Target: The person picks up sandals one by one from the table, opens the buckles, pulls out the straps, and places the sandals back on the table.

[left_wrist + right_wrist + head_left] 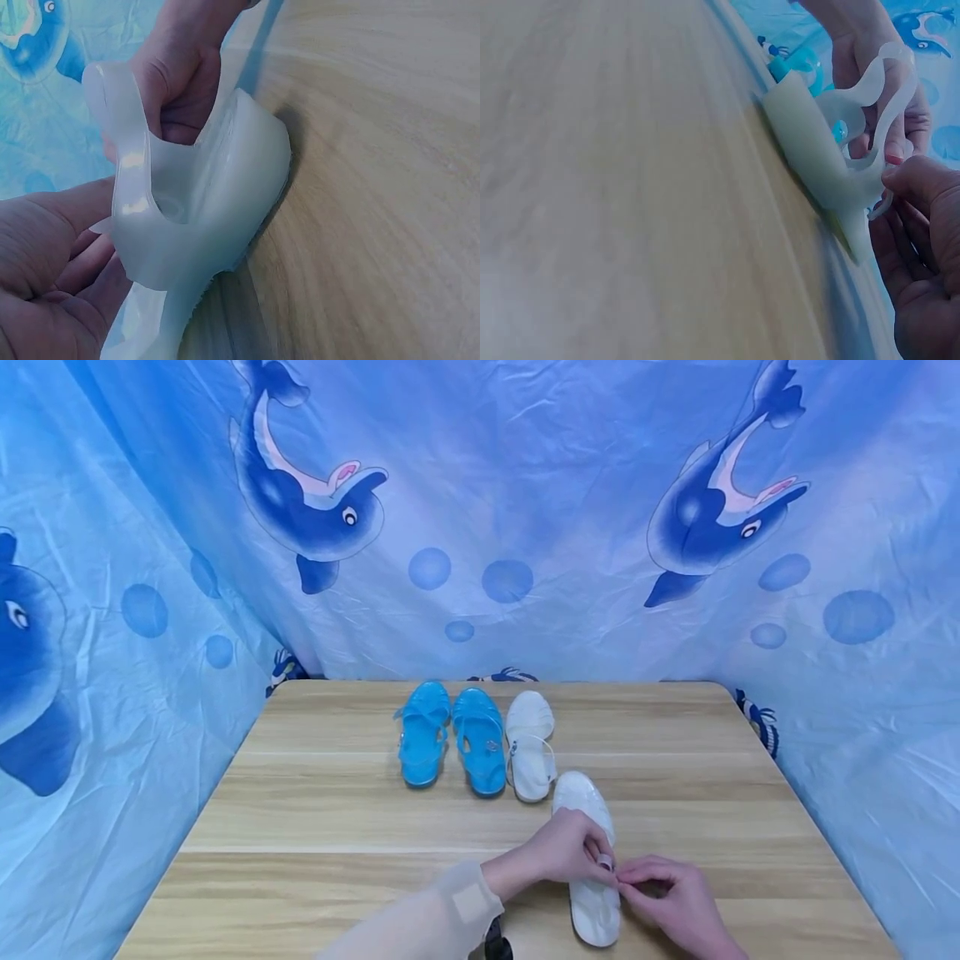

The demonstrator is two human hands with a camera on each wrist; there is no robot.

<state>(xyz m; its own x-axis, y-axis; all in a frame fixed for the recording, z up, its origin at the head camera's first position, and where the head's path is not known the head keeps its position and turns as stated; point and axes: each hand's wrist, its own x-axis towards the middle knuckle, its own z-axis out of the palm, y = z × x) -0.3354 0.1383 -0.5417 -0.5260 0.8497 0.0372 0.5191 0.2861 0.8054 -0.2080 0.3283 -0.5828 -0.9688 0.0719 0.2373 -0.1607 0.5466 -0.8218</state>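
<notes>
A white jelly sandal (596,914) lies sole down near the front of the table, its toe pointing away. My left hand (564,847) reaches across its middle and pinches the ankle strap near the buckle on the right side. From the right, my right hand (675,893) pinches the strap's end between thumb and index finger, close to the left fingertips. In the right wrist view, the strap (900,105) arches above the heel, with the right thumb at its lower part. The left wrist view shows the heel (255,157) on the wood; the buckle is mostly hidden by fingers.
Another white sandal (530,718) stands just behind and left of the held one. Two blue sandals (422,752) sit beside it in a row, further left. The wooden table (300,810) ends at a blue curtain (465,485) printed with dolphins.
</notes>
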